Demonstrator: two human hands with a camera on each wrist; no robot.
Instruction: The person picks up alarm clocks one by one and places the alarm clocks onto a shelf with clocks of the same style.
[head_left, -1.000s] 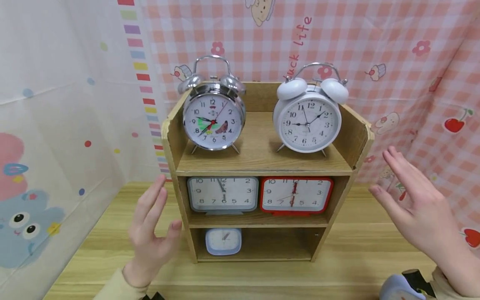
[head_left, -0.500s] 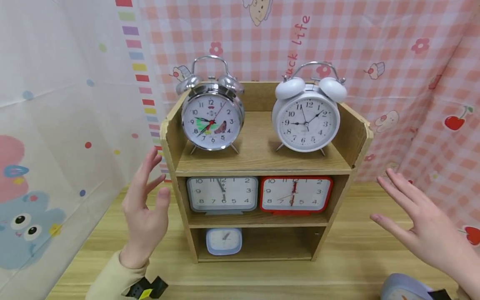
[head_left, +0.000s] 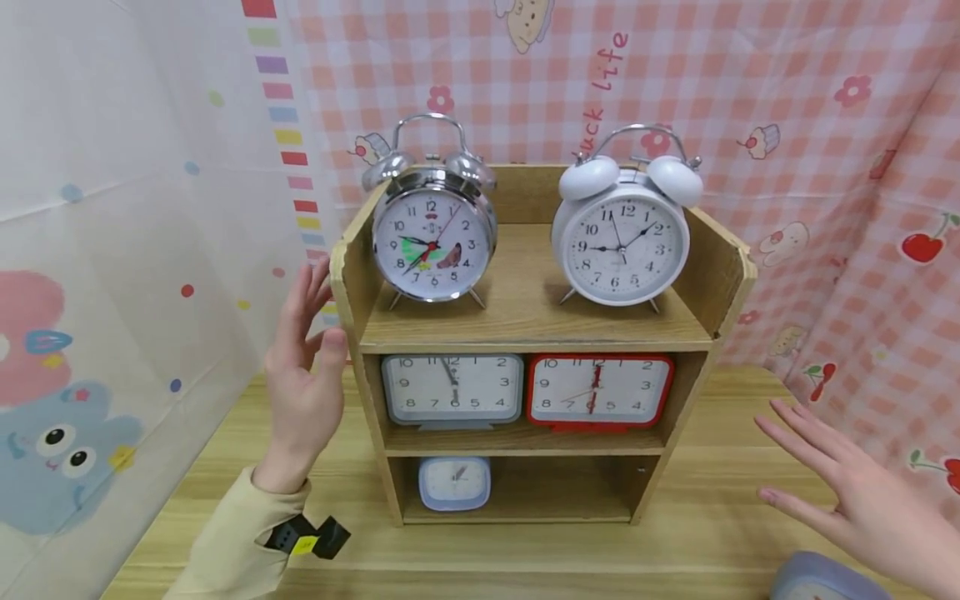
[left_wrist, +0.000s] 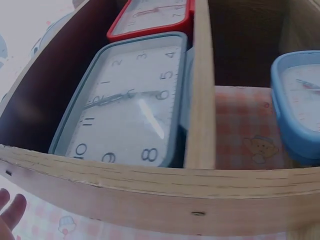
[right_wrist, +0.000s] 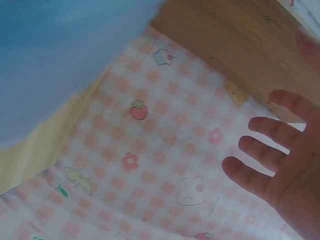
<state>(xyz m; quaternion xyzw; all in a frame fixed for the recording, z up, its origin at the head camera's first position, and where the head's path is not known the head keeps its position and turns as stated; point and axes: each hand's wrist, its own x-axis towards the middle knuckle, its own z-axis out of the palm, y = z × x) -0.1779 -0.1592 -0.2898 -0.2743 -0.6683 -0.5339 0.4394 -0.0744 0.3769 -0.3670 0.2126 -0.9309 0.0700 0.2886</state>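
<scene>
A wooden shelf [head_left: 536, 346] with three levels stands in the middle. Up top are a silver twin-bell alarm clock [head_left: 431, 242] and a white twin-bell alarm clock [head_left: 622, 246]. A grey-blue rectangular clock [head_left: 453, 387] and a red rectangular clock [head_left: 600, 390] fill the middle level, and a small light blue clock [head_left: 454, 483] sits at the bottom left. My left hand [head_left: 303, 383] is raised beside the shelf's left panel, fingers extended, holding nothing. Off the shelf's right side, my right hand [head_left: 855, 492] spreads its fingers with nothing in them, near another blue clock [head_left: 817, 577].
Wood-grain table [head_left: 525, 558] lies under the shelf. A pink checked cloth [head_left: 517, 100] hangs behind and on the right, and a white printed cloth [head_left: 165, 250] hangs on the left. The second blue clock is cut off by the lower frame edge.
My left hand has risen and come up alongside the shelf's left panel. My right hand has lowered toward the lower right, fingers spreading. The clocks on the shelf stay in place.
</scene>
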